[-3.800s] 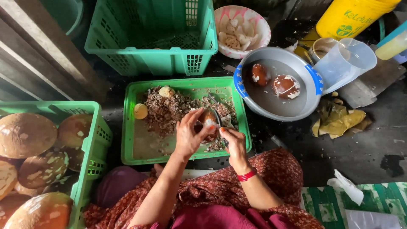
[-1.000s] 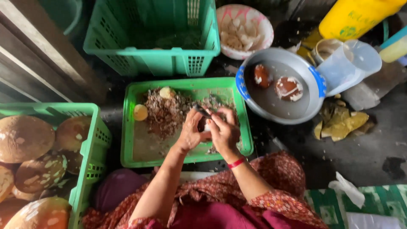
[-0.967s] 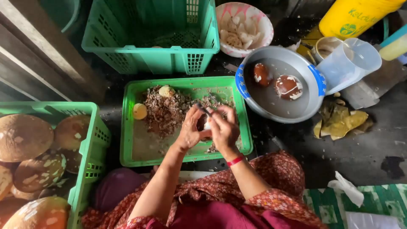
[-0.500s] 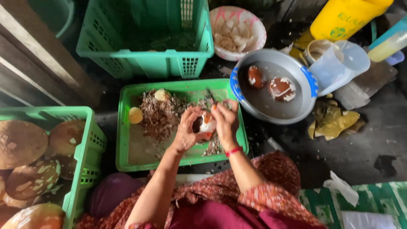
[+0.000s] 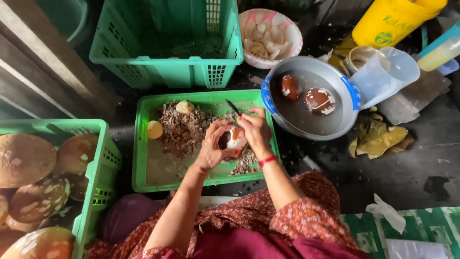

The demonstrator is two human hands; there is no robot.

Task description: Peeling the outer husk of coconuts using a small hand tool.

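My arms are bare to above the elbows. Around my right wrist sits a thin red band point(image 5: 267, 161). I wear a dark red garment point(image 5: 268, 225) printed with small pale floral patterns, loose over my lap, with a plainer maroon cloth point(image 5: 249, 247) folded at my waist.
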